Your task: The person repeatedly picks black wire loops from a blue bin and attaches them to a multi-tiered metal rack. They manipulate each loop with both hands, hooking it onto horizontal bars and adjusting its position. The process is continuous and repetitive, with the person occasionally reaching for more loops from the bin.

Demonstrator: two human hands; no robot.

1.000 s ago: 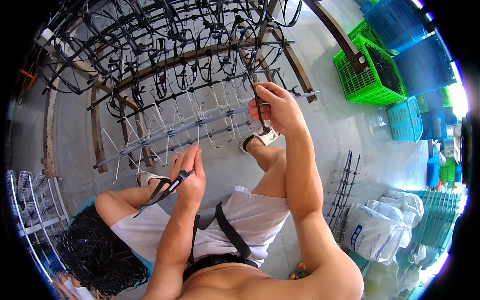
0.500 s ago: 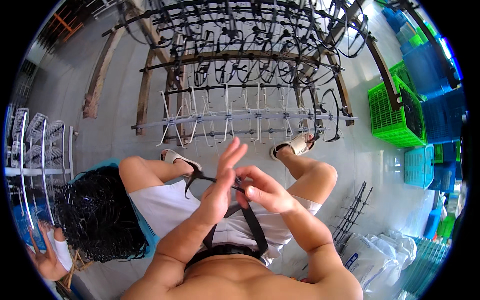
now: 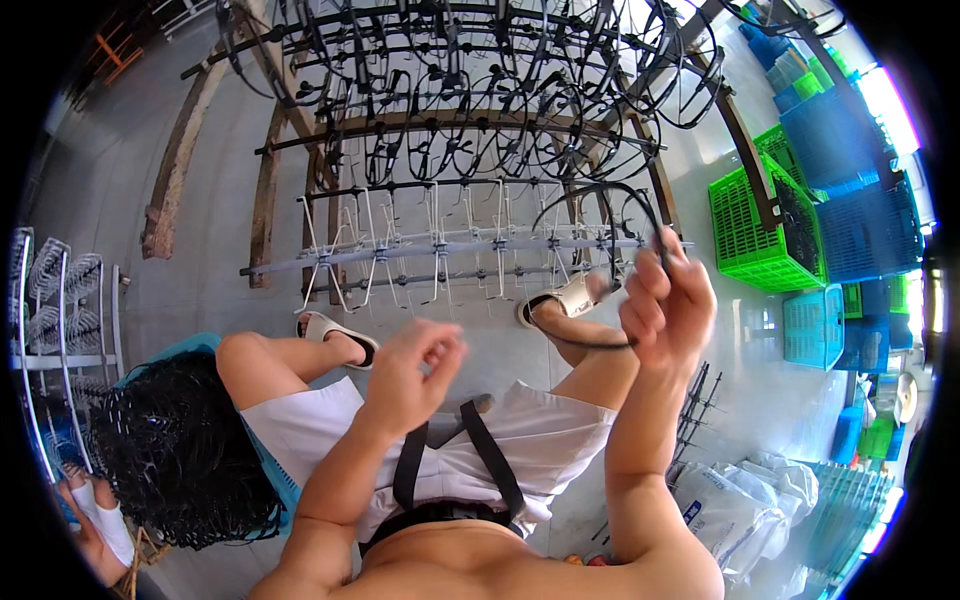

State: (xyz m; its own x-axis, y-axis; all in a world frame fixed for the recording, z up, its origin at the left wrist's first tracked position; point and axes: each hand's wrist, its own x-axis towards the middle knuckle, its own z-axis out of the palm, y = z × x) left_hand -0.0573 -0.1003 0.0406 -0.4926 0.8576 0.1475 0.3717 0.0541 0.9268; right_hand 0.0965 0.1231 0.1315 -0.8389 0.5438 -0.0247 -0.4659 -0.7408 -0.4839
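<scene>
My right hand [image 3: 668, 305], up at about two o'clock, has its grip closed around a thin black looped wire [image 3: 600, 200] that arcs up over my fingers and trails down toward my knee. My left hand [image 3: 415, 375], near the middle, is half open with fingers loosely curled and nothing in it. Just beyond, toward twelve o'clock, stands the metal rack [image 3: 450, 245] hung with black wire loops. A green crate [image 3: 755, 225] sits at two o'clock; a heap of black netting [image 3: 175, 460] lies at eight.

Rack [image 3: 450, 245] ahead w/ loops hung; crates [image 3: 765, 215] right; loop pile [image 3: 180, 450] left; sacks [image 3: 730, 505] lower right.
</scene>
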